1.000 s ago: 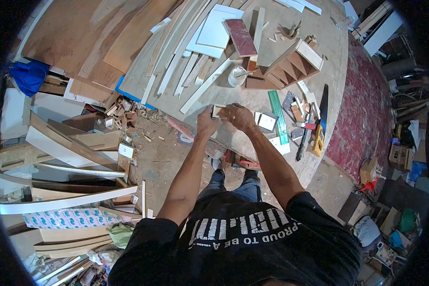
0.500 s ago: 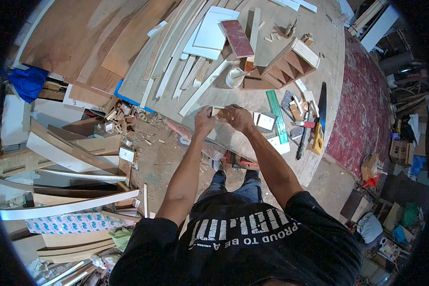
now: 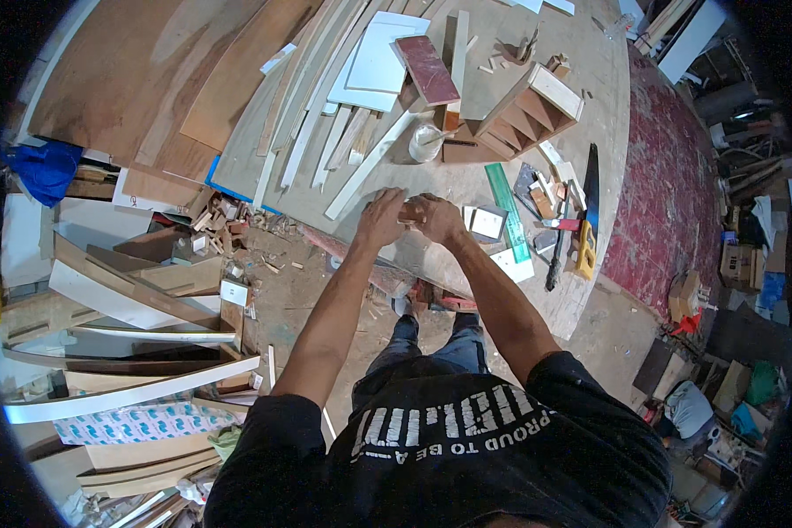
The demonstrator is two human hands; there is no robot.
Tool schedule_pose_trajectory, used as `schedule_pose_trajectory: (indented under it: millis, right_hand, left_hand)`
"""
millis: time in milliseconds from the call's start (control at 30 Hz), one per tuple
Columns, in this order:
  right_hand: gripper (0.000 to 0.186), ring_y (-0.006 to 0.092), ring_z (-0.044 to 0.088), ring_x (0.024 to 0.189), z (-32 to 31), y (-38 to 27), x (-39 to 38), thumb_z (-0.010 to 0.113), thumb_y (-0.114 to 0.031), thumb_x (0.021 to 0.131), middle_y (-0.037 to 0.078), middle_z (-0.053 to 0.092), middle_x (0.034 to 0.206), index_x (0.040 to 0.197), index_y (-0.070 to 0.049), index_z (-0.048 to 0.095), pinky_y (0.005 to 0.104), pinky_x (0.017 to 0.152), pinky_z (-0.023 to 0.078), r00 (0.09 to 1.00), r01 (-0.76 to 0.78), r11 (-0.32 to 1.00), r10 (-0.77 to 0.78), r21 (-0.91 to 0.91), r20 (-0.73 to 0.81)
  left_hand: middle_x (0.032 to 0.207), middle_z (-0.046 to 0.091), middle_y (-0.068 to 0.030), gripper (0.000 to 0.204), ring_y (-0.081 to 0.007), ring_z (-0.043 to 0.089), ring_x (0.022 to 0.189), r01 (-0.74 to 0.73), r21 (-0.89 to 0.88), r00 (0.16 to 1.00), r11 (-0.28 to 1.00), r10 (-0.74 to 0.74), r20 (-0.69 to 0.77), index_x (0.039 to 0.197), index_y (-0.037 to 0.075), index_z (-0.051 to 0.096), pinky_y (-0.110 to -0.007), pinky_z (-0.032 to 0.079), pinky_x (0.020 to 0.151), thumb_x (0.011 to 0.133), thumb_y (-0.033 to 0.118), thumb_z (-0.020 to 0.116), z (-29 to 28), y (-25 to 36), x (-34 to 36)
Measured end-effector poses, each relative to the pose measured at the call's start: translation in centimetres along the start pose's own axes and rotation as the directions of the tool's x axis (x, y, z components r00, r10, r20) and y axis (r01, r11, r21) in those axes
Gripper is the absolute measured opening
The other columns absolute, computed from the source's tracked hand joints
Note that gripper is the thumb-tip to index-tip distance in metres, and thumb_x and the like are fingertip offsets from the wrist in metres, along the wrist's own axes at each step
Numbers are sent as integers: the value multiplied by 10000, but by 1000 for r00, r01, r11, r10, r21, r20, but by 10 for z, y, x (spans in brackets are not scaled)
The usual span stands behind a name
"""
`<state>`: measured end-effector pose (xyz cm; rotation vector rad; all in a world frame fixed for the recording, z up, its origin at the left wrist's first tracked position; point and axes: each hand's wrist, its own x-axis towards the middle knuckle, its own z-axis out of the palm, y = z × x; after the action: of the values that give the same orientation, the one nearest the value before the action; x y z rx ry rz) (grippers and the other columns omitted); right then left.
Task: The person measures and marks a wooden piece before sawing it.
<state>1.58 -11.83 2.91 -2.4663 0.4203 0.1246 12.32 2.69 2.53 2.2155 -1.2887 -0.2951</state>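
Over the near edge of the worktable [image 3: 352, 172], my left hand [image 3: 380, 218] and my right hand [image 3: 438, 218] are close together, both closed on a small wooden piece [image 3: 410, 212]. The fingers hide most of it; only a short brown stretch shows between them. Just right of my right hand lies a small dark-edged box with white panels [image 3: 486, 223]. Beyond the hands stands a white tub [image 3: 426, 143] with a stick in it. A green strip [image 3: 507, 208] lies farther right.
A wooden compartment box [image 3: 532, 114] stands at the back right. A handsaw [image 3: 589, 220] with a yellow handle lies near the right edge, beside a red-and-black tool [image 3: 561, 242]. A dark red block [image 3: 427, 70] and white panels [image 3: 378, 66] lie behind. Curved boards [image 3: 132, 387] are stacked on the left.
My left hand has shifted its grip inward along the wooden piece, now covering its left end. Less of the piece shows. The whole view has shifted slightly.
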Motion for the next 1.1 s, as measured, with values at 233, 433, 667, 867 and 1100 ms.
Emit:
schedule_pose_trajectory:
  millis: [233, 433, 667, 867, 1100]
  right_hand:
    - [598, 324, 654, 1100, 14, 20, -8, 770, -133, 751, 194, 634, 1257, 1310, -46, 577, 392, 895, 556, 985, 49, 980, -15, 193, -173]
    - [449, 264, 709, 958, 38, 36, -60, 674, -50, 857, 197, 680, 1164, 1288, 24, 572, 347, 750, 591, 901, -168, 893, 311, 418, -304]
    - [520, 184, 643, 705, 81, 41, -75, 644, -34, 866, 113, 654, 877, 1369, 11, 519, 308, 629, 536, 882, -116, 775, 368, 621, -295]
    - [663, 100, 509, 615, 57, 5, -45, 652, -50, 874, 35, 606, 790, 1498, -82, 430, 260, 546, 430, 930, -137, 361, 367, 922, -6]
    - [655, 84, 497, 625, 68, -7, -64, 641, -50, 882, 26, 603, 797, 1502, -135, 449, 252, 555, 424, 874, -263, 202, 464, 943, 144]
  left_hand:
    - [1198, 634, -129, 514, -321, 578, 1147, -14, 10, 967, 1000, 11, 253, 1233, 53, 618, -413, 481, 996, 729, 21, 717, 14, -17, 10]
    - [1207, 629, -125, 537, -322, 564, 1163, -32, -1, 986, 999, 32, 165, 1235, 55, 624, -422, 476, 995, 717, 57, 767, 16, -26, 5]
    - [1209, 626, -139, 563, -333, 550, 1171, -68, 34, 976, 997, 59, 207, 1240, 42, 619, -427, 461, 1003, 706, 86, 792, 13, -13, 16]
    - [1228, 625, -147, 558, -339, 551, 1174, -63, 58, 976, 996, 50, 214, 1237, 36, 626, -432, 456, 1010, 706, 88, 791, 11, -18, 11]
    - [1273, 611, -144, 584, -335, 544, 1193, -51, 40, 975, 998, 41, 218, 1249, 41, 623, -434, 451, 1020, 698, 99, 807, 11, -19, 10]
